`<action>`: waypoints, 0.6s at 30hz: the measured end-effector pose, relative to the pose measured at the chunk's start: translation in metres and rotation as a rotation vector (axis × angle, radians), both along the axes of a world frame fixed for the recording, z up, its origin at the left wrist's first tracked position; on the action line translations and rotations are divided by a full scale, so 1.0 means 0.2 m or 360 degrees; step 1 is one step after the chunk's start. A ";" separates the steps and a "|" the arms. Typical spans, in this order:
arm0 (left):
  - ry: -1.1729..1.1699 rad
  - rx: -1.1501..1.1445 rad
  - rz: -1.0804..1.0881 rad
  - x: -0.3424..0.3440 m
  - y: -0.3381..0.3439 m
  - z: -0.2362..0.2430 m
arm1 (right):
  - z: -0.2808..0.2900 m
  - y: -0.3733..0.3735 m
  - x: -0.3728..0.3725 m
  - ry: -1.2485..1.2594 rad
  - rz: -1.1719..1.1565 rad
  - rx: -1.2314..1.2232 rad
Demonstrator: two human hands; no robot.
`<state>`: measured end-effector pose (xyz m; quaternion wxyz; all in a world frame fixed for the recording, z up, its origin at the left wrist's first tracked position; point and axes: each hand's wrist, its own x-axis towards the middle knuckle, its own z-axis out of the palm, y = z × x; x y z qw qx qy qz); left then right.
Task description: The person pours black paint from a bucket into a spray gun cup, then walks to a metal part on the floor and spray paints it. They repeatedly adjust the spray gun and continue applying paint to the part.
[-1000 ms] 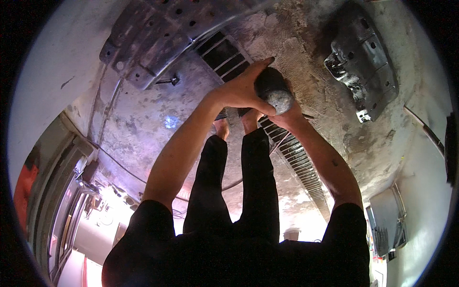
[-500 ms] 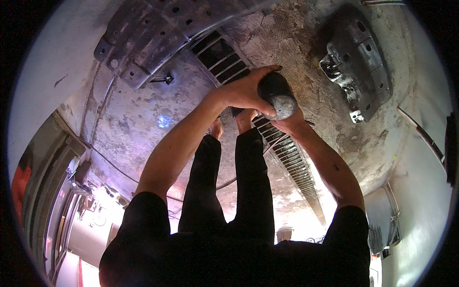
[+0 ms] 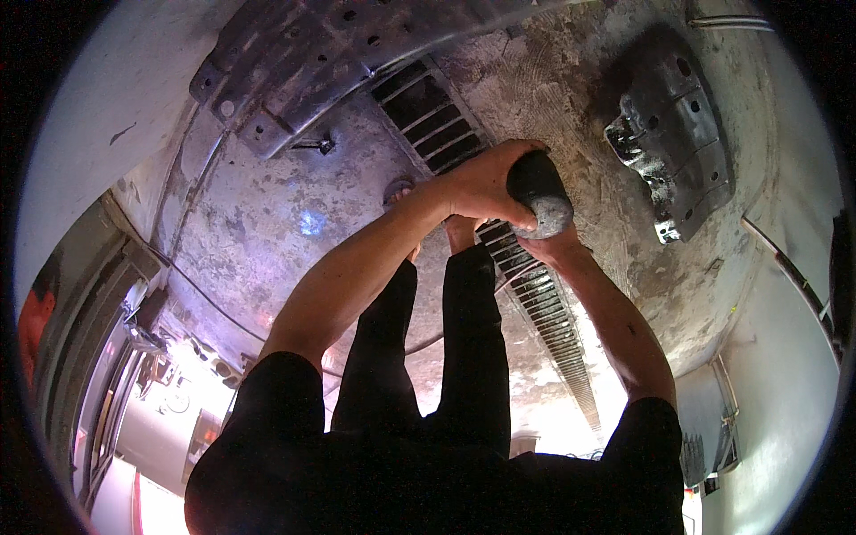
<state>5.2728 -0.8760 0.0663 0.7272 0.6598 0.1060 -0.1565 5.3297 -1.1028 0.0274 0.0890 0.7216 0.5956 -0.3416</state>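
Note:
Both my hands grip a dark cylindrical object (image 3: 535,183) with a rounded, scuffed grey end. My left hand (image 3: 486,183) wraps over its left side, thumb across the near part. My right hand (image 3: 548,245) holds it from below on the right, fingers partly hidden. Beneath them runs a long metal drain grate (image 3: 526,276) in the stained concrete floor (image 3: 303,187). My feet and dark-trousered legs show below and behind my forearms, partly covered by them.
A large perforated dark metal plate (image 3: 312,53) lies at the upper left, a smaller molded black plate (image 3: 678,134) at the right. A cable (image 3: 205,294) crosses the floor. A wall (image 3: 85,143) and doorway edge are left; pipes (image 3: 785,263) run along the right.
Both hands and the cylinder have shifted right and slightly down in the picture, still gripping. My left foot has moved forward, higher in the picture.

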 end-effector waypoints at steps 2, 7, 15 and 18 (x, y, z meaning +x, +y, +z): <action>0.0023 -0.0007 0.0009 0.00 0.00 0.00 | -0.02 -0.03 -0.01 -0.0009 -0.0048 0.0110; 0.0042 -0.0088 -0.0001 0.01 0.01 0.00 | -0.06 -0.07 -0.01 0.0202 -0.0328 0.0141; 0.0092 -0.0241 0.0491 -0.02 0.00 -0.13 | -0.07 -0.11 0.03 0.0041 -0.0274 0.0710; 0.0428 -0.0084 0.0744 -0.06 0.00 -0.21 | -0.10 -0.15 0.03 -0.0096 -0.0107 0.0811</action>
